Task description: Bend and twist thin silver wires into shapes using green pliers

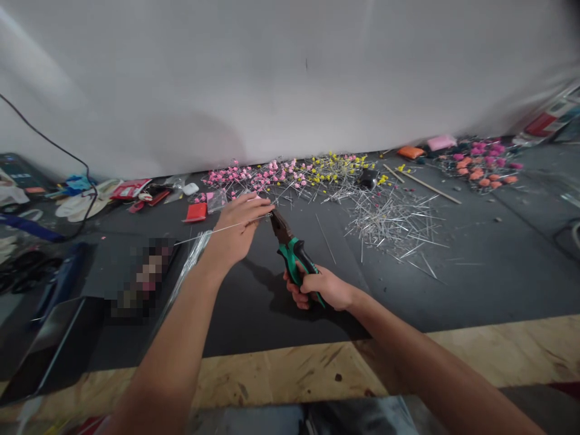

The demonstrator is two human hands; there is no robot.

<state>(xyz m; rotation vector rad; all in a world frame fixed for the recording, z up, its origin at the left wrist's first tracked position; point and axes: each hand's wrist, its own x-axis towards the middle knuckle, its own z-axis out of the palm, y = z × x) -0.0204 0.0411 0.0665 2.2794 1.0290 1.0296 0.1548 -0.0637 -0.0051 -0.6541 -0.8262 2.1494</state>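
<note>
My right hand [319,287] is wrapped round the green and black handles of the pliers [290,251]. The dark jaws point up and left and meet a thin silver wire [226,228]. My left hand [238,226] has its fingers pressed together on that wire, right beside the jaws; the wire runs out to the left behind the hand. A bundle of silver wires [188,266] lies left of my left forearm. Short cut wires [389,220] are heaped to the right of the pliers.
Pink-tipped wires [272,175], yellow-tipped wires [338,169] and orange-tipped wires [487,175] lie along the white wall. A red packet [196,212], a wooden stick [430,186] and a dark flat device [54,341] rest on the dark table, whose front edge is wooden [294,374].
</note>
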